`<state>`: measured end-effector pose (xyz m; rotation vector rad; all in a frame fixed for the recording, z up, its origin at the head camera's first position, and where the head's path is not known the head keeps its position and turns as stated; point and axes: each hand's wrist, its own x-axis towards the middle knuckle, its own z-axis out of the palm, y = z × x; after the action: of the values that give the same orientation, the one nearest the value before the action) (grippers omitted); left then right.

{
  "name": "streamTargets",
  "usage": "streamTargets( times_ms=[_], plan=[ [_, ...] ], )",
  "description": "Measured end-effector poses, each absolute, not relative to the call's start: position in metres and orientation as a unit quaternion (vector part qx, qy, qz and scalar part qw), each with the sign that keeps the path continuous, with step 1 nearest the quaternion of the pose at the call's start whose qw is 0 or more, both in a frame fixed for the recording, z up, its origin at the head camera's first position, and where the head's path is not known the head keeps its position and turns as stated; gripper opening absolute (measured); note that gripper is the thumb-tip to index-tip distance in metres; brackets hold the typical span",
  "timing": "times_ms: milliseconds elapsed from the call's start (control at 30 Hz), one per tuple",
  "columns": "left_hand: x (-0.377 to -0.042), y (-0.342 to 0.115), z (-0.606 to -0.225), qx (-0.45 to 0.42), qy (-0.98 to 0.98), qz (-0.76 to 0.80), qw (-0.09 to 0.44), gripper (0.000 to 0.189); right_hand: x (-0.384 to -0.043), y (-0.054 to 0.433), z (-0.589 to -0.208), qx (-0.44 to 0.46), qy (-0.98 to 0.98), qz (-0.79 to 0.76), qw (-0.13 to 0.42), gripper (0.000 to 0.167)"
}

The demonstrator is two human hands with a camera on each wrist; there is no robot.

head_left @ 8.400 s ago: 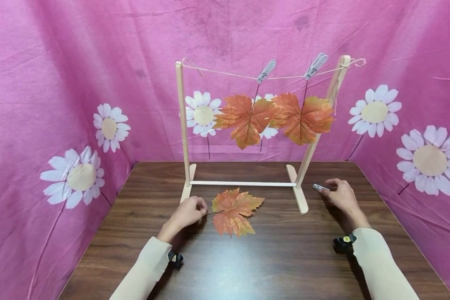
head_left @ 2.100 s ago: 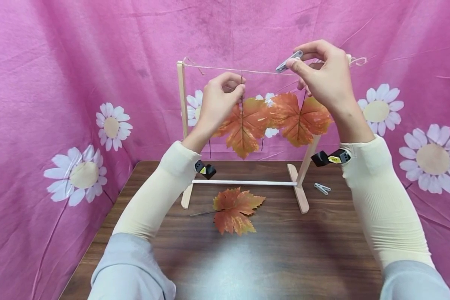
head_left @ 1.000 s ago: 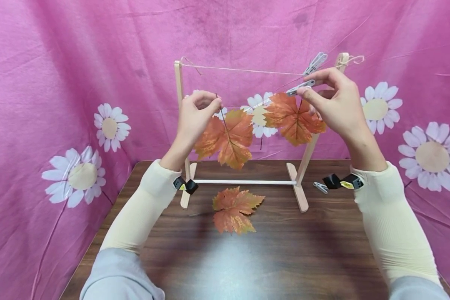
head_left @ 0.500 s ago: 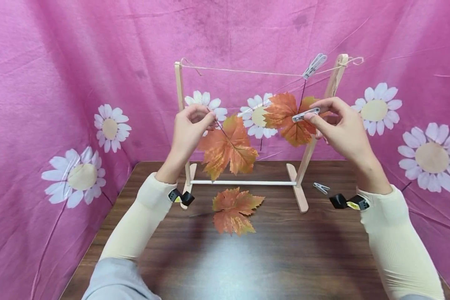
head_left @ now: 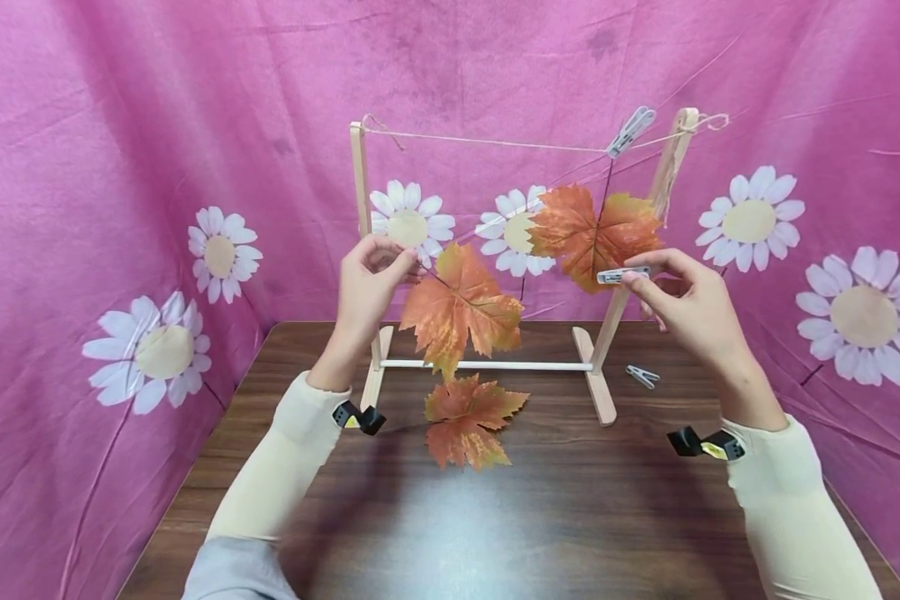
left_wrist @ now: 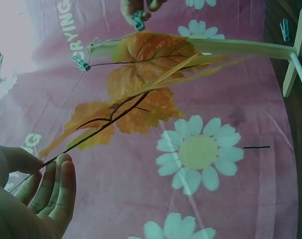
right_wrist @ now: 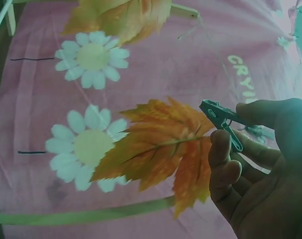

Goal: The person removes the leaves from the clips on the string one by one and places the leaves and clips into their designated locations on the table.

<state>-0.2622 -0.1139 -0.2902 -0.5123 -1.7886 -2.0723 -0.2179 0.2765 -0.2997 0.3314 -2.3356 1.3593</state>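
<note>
My left hand (head_left: 371,279) pinches the thin stem of an orange maple leaf (head_left: 461,304), which hangs in the air left of the frame's middle. In the left wrist view, the dark stem runs between the thumb and fingertips. A grey clothespin (head_left: 622,276) is held between the thumb and fingers of my right hand (head_left: 693,300). Behind that hand, a second maple leaf (head_left: 592,229) hangs from the string (head_left: 487,142) by another clothespin (head_left: 630,132). A third leaf (head_left: 468,425) lies on the table under the one in my left hand.
The wooden frame (head_left: 360,183) stands on the brown table (head_left: 540,508), with a white bar (head_left: 487,366) joining its feet. One loose clothespin (head_left: 642,377) lies right of the frame's right foot. A pink cloth (head_left: 495,58) with printed daisies surrounds the table.
The left leaf and its clothespin have come off the string and are now in my hands. Over the last second both hands have moved down; the right hand has also shifted slightly right.
</note>
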Motion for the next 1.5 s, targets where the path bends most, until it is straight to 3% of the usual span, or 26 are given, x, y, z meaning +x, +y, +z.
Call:
streamTargets(
  times_ms=[1500],
  plan=[
    [-0.240, -0.124, -0.451, 0.004, -0.556, -0.817, 0.152, 0.011, -0.233, 0.345, -0.462, -0.002, -0.920, 0.381, 0.088, 0.038]
  ],
)
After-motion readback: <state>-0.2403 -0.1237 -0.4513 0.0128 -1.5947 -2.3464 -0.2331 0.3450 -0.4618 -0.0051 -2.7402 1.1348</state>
